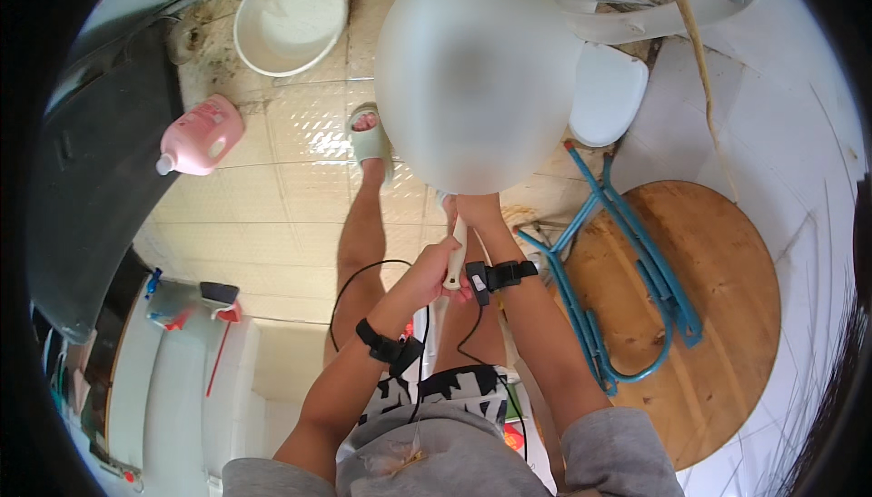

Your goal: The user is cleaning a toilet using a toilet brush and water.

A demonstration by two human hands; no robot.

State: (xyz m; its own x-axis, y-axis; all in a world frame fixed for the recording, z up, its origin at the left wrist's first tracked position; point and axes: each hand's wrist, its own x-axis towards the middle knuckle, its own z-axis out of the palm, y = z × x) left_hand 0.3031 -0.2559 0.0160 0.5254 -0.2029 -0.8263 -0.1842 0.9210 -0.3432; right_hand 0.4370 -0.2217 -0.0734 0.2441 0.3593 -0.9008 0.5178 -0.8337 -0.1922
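Observation:
Both hands grip a long beige handle [458, 256]. My left hand [434, 270] is closed round its lower part. My right hand [479, 210] is closed higher up, partly hidden behind a big whitish, cloudy rounded shape [472, 88]. That shape rises from the top of the handle, out of focus and close to the view; its exact kind cannot be made out. It covers part of the floor and one of my feet. Black straps [389, 344] with dark cables sit round both wrists.
A white basin [291, 24] and a pink jug [202, 135] stand on the tiled floor, left. At right, a folded blue metal frame [649, 279] lies over a round wooden tabletop [727, 315]. A wooden stick [698, 52] leans at upper right, near a white lid-like panel [609, 93].

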